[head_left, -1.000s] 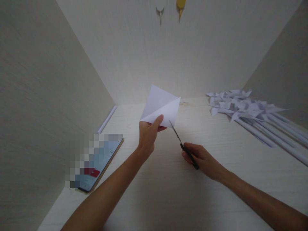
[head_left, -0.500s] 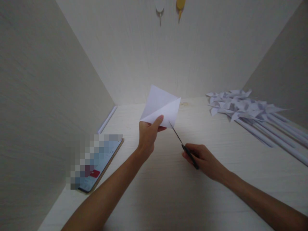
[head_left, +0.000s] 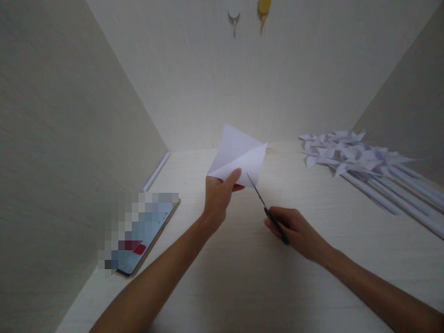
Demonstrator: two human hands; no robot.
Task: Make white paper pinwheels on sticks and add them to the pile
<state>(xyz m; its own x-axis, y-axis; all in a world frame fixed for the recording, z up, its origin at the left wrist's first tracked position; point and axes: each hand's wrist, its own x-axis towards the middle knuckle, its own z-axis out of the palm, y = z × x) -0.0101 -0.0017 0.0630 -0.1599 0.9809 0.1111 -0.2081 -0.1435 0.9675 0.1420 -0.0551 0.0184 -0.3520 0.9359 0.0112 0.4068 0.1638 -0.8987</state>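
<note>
Left hand [head_left: 218, 198] pinched folded paper [head_left: 241, 157] up above table [head_left: 243, 268] — no cut visible yet. Right hand [head_left: 294, 229] closed round scissors [head_left: 265, 208], tip touching paper's lower edge. Finished pinwheels [head_left: 350, 152] piled at right — this sheet barely begun, by look of it.

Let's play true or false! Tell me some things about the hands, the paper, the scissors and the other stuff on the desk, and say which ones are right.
1. The left hand holds a folded white paper up off the desk. True.
2. The right hand holds a pencil. False: it holds black-handled scissors.
3. The scissor tips point toward the paper's lower edge. True.
4. A pile of paper pinwheels lies on the left side of the desk. False: it lies on the right.
5. A phone lies flat on the left, near the wall. True.
</note>
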